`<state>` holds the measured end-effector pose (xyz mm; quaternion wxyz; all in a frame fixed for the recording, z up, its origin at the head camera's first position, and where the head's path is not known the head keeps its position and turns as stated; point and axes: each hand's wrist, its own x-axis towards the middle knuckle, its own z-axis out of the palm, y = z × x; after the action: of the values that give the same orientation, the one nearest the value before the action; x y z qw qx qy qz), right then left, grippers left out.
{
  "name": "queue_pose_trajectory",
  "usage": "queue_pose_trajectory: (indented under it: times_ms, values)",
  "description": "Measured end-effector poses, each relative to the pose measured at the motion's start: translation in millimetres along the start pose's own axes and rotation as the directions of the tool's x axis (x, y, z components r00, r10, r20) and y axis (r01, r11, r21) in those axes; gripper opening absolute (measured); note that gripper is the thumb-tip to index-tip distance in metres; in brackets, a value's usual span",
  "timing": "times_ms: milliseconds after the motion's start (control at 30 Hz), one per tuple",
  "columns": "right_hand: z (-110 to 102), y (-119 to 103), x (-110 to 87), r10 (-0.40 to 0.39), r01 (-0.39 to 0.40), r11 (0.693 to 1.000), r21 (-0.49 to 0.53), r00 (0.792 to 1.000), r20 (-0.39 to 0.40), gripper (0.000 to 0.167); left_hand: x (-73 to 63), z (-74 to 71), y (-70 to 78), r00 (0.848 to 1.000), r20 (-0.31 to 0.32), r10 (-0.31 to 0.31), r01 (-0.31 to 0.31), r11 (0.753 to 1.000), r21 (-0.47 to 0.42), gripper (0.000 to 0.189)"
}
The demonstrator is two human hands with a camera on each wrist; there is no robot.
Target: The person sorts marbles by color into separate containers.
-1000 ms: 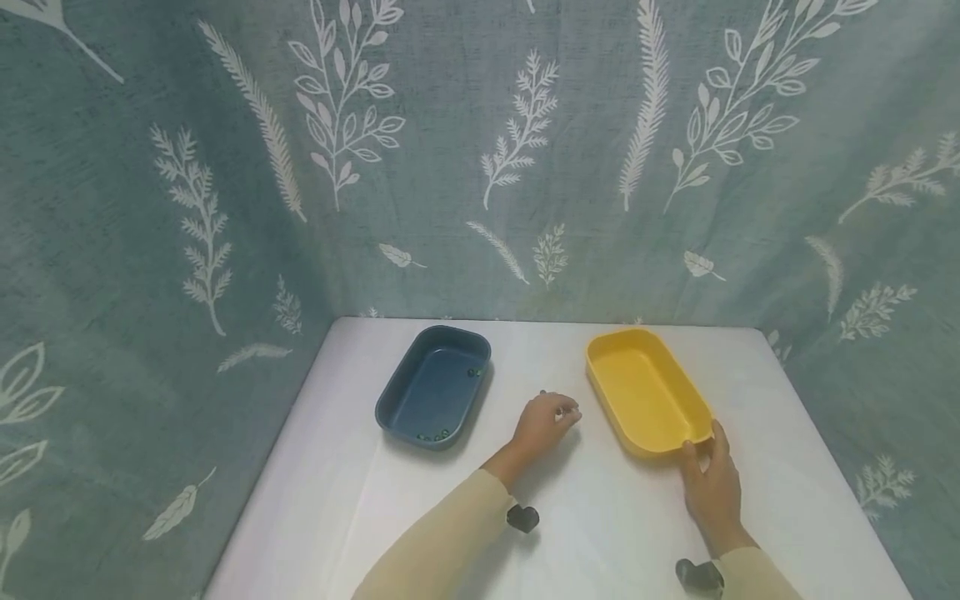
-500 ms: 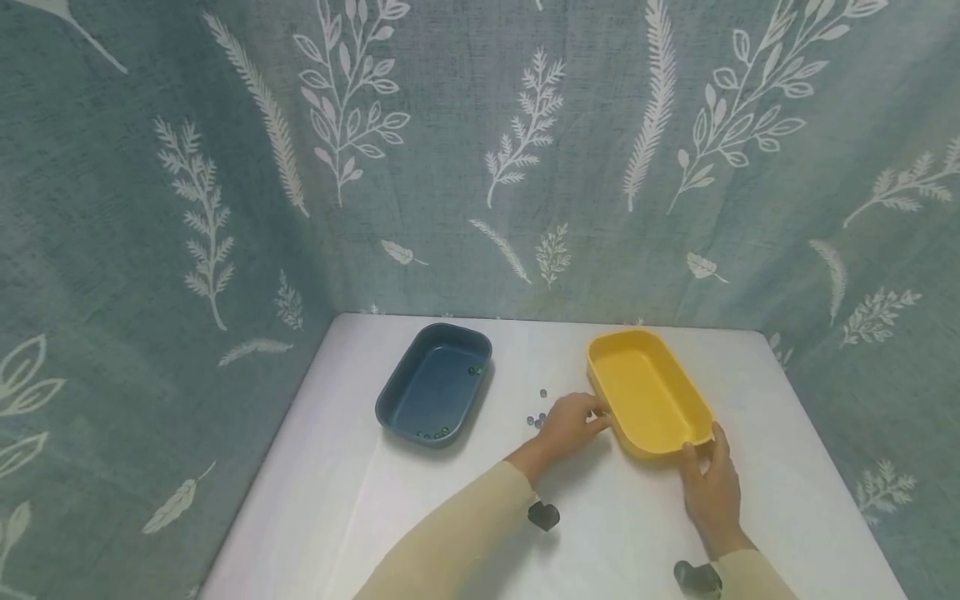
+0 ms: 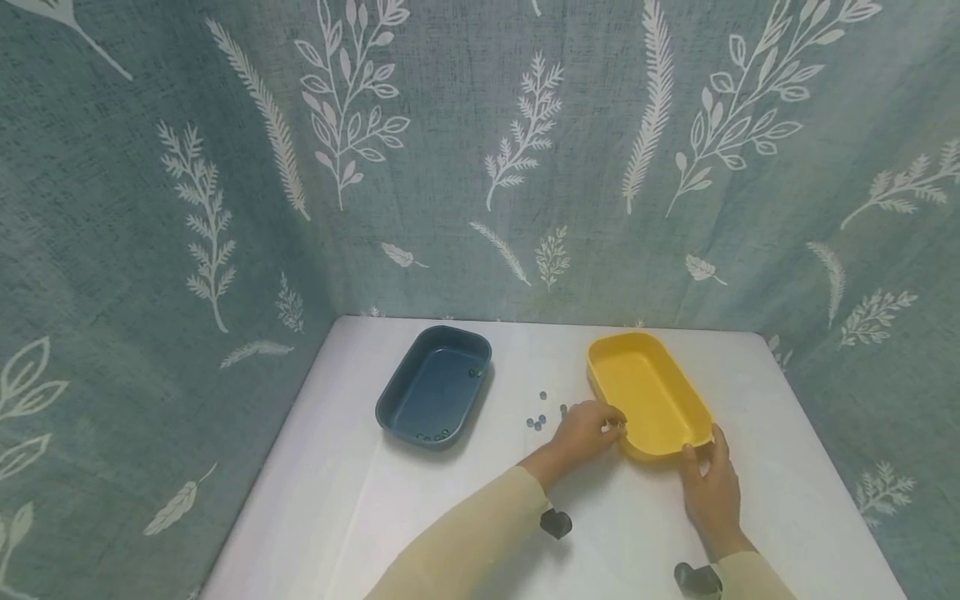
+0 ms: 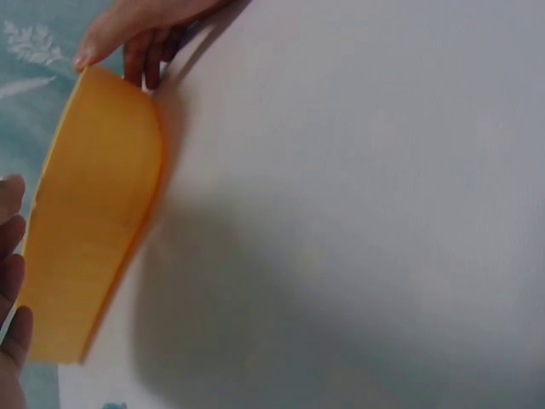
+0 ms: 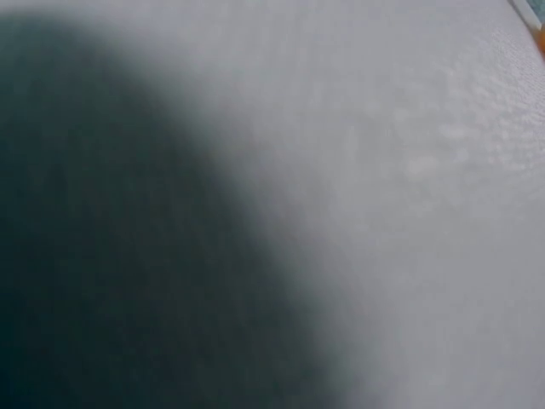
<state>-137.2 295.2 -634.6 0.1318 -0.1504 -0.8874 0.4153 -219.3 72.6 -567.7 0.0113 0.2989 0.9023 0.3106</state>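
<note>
My left hand (image 3: 588,433) is over the near left rim of a yellow tray (image 3: 652,392), thumb and fingertips pinched together on what looks like a small glass marble, mostly hidden by the fingers. In the left wrist view its fingers (image 4: 12,281) show at the left edge beside the tray wall (image 4: 94,187). The right hand (image 3: 712,492) grips the tray's near right corner, thumb at the near side and fingers at the right side. Several small bluish glass marbles (image 3: 542,419) lie on the white table left of my left hand.
A dark blue tray (image 3: 431,392) stands to the left, with several green marbles (image 3: 445,433) at its near end and right side. Patterned green cloth (image 3: 450,167) walls in the table (image 3: 360,517) at the back and sides. The right wrist view is mostly dark blur and tabletop.
The left hand has moved right, from the loose marbles to the yellow tray's rim, uncovering marbles on the table. The right hand stays on the tray's corner.
</note>
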Motion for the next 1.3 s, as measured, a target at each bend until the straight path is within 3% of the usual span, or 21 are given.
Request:
queue_pose_trajectory:
  times_ms: [633,900,1300]
  values:
    - [-1.6,5.7,4.4,-0.059,0.059,0.998,0.003,0.998,-0.006,0.069,5.7,19.1,7.3,1.0,-0.014,0.011,-0.012,0.999,-0.051,0.017]
    - [-0.9,7.3,4.5,-0.057,0.057,0.998,-0.003,0.998,-0.017,0.069,5.6,22.0,7.1,0.998,-0.042,0.055,-0.054,0.999,0.003,0.014]
    - [0.3,9.4,5.3,-0.034,0.034,0.999,-0.006,0.999,-0.003,0.07,-9.2,14.9,-1.5,1.0,-0.027,0.016,-0.017,1.0,-0.011,0.015]
